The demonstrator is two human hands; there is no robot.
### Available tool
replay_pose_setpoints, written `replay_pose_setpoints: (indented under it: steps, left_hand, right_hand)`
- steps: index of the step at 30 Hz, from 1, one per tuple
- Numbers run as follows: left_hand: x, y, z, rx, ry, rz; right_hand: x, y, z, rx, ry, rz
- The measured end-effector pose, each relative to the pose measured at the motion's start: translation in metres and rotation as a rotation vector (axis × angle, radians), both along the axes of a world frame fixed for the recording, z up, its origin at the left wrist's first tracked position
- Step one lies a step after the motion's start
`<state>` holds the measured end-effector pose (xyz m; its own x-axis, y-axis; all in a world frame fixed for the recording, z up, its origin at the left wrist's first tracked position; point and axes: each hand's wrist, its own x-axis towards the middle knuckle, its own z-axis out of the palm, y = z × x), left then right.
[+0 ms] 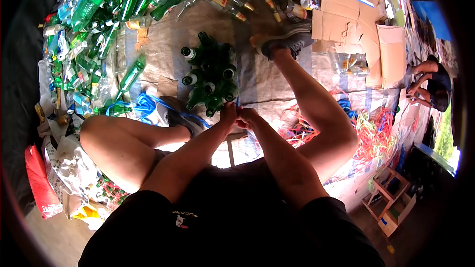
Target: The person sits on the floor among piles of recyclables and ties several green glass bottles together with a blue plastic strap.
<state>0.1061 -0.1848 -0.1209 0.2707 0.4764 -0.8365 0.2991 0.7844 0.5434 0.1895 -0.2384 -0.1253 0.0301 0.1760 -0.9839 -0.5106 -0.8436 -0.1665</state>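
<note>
A cluster of green glass bottles stands upright and tightly packed on the ground before me, necks up. At its near right edge, my left hand and my right hand meet with fingers curled close together. A thin blue strand shows at their fingertips, and both hands appear to pinch it. My fingers hide most of it. Left of the cluster, a blue plastic strap runs from a loose blue bundle across my shoe towards the bottles' near side.
Loose bottles pile up at the far left and along the back. Flattened cardboard lies at the far right, above tangled coloured straps. A woven tarp covers the ground. Another person crouches far right, near a wooden stool.
</note>
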Motion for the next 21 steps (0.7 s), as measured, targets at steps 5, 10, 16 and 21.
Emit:
replay_pose_setpoints:
  steps: [5, 10, 16, 21]
  left_hand:
    - [-0.013, -0.004, -0.006, -0.051, -0.104, 0.050]
    - [-0.020, -0.004, -0.005, 0.090, 0.009, -0.123]
    - [-0.019, -0.003, -0.010, -0.085, -0.070, -0.041]
    - [-0.024, 0.001, -0.016, -0.112, -0.186, -0.150]
  right_hand:
    - [-0.005, -0.004, 0.000, 0.013, 0.039, -0.026]
    - [0.000, -0.007, 0.001, -0.032, 0.120, 0.082]
    - [0.039, 0.006, 0.022, 0.102, -0.208, 0.168]
    - [0.032, 0.009, -0.011, 0.513, -0.281, 0.173]
